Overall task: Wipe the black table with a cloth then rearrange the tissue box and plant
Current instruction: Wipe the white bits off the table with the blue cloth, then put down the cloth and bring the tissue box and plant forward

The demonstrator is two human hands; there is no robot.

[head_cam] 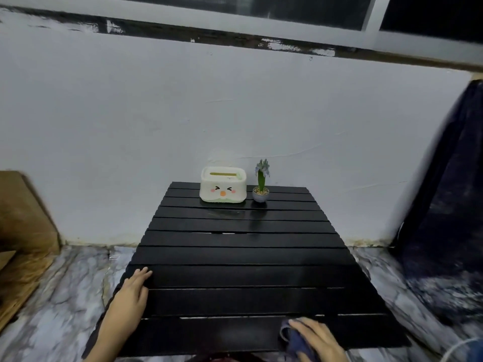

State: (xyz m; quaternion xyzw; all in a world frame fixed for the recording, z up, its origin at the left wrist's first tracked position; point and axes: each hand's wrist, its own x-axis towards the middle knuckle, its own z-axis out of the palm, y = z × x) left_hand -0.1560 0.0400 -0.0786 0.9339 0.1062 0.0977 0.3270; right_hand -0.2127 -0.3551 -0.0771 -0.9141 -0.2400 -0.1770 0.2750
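Down at the bottom edge, my right hand (320, 338) is partly cut off by the frame, and the dark blue cloth (296, 342) under it is mostly covered by my palm, so I can't make out its full shape. A dark fabric (444, 205) hangs at the far right, blurred. At the left, a brown board (23, 212) leans by the wall, only partly in view.

The black table (240, 257) is made of slats and stands against a white wall (183, 113) on a marbled floor (65, 296), with a window (261, 6) above. At the table's far end sits the tissue box (223, 188), white with a little face, and just beside it on the right stands the plant (261, 189) in its small pot, upright.

My left hand (130, 293) lies flat on the table's left edge, fingers together and extended, gripping nothing. My right hand presses the cloth down onto the near right corner, fingers curled over it.
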